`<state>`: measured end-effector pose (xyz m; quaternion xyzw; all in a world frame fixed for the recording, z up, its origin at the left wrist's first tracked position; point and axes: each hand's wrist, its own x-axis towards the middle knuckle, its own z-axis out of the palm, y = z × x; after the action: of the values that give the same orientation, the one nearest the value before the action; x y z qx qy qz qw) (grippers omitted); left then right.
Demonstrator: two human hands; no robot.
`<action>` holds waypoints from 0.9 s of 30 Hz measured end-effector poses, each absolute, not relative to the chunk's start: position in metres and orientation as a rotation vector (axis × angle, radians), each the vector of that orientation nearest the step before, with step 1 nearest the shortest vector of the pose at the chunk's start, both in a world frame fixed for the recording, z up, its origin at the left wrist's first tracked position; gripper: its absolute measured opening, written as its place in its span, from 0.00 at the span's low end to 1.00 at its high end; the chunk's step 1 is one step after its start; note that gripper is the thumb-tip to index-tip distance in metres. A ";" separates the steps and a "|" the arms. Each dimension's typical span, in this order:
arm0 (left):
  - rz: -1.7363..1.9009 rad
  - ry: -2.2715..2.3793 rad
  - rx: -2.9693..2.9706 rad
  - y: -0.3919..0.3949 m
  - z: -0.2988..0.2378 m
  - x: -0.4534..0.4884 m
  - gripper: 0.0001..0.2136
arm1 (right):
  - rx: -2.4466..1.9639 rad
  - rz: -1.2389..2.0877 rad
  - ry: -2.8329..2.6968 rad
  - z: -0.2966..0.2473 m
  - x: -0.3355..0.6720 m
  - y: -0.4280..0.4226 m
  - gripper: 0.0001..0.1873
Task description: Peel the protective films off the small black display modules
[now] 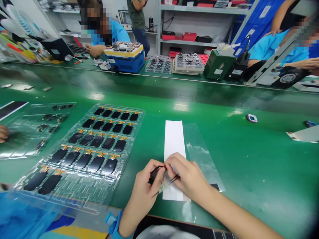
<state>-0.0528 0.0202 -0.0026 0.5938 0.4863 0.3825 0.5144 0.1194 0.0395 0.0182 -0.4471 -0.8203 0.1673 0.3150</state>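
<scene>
A small dark part [157, 172] with an orange edge sits between the two hands, just above a white paper strip [173, 159] on the green bench [249, 172]. The left hand [146, 189] pinches the part between thumb and fingers, while the right hand [185, 176] closes on slim tweezers [173, 179], their tips reaching toward the part. The hands overlap, so the exact contact is partly hidden. A blue wrist strap [115, 225] circles the left wrist. The paper strip lies on a clear plastic sleeve [201, 156], which extends past its right edge.

To the left of the left hand lies a clear blister tray [84, 196] holding rows of black panels [109, 166] with orange flex tails. Beyond it, a second clear tray [37, 129] holds smaller dark parts, and a co-worker's hand [3, 133] rests at the left edge of the view beside it. A blue sleeve [25, 215] crosses the near left corner.

Farther right on the bench sits a small pink-rimmed item [252, 118]. Across the bench stand a blue crate [127, 64], stacked clear trays [188, 64] and a green machine [219, 63]. A co-worker in a blue shirt [117, 33] sits beyond them.
</scene>
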 end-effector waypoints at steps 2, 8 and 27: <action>0.967 1.171 1.354 0.019 -0.005 -0.053 0.09 | -1.258 0.686 -2.077 0.023 0.118 0.054 0.07; 1.035 1.149 1.223 0.016 -0.006 -0.052 0.07 | -1.367 0.966 -2.021 0.021 0.105 0.105 0.13; 0.979 0.998 1.191 0.008 0.002 -0.043 0.08 | -1.138 1.866 -1.153 0.029 0.123 0.045 0.20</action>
<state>-0.0434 0.0082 0.0015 0.5153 0.4317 0.4237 0.6071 0.1229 0.0449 0.0290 -0.4348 -0.4406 0.7132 0.3289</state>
